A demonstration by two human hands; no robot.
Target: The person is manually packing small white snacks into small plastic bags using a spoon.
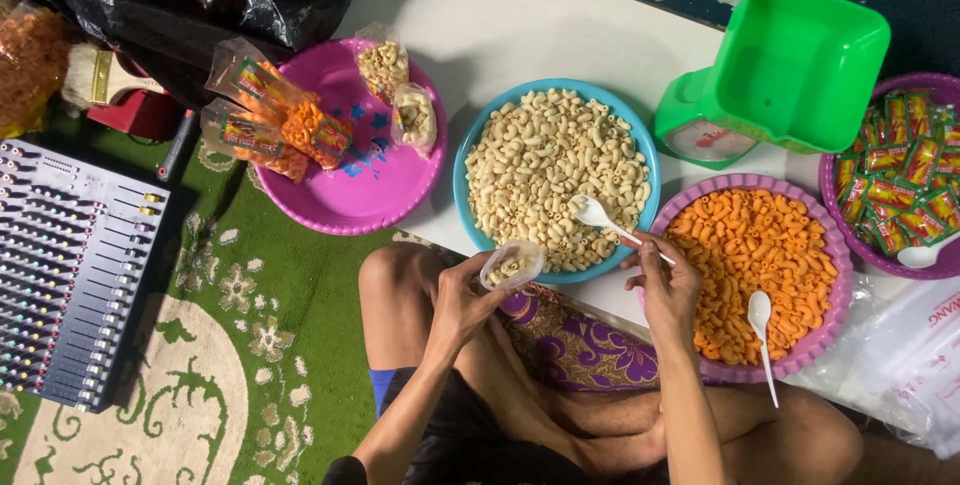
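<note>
Clear plastic formed the small open bag point(511, 266) that the left hand point(462, 297) pinched upright beside the round blue bowl of pale macaroni snacks point(553, 175), mouth up to receive them. The right hand point(668, 280) gripped a white plastic spoon point(598, 216), its scoop resting in those snacks near the bag.

hands point(560, 295), spoon point(592, 213), blue bowl point(470, 145)

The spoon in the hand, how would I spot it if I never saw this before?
Find the blue bowl of pale macaroni in the middle. The white plastic spoon rests with its scoop on that macaroni, at the bowl's near edge, its handle pinched in the right hand. Two other white spoons lie loose, one in the orange snacks, one in the packet bowl; only this one is held.
</note>
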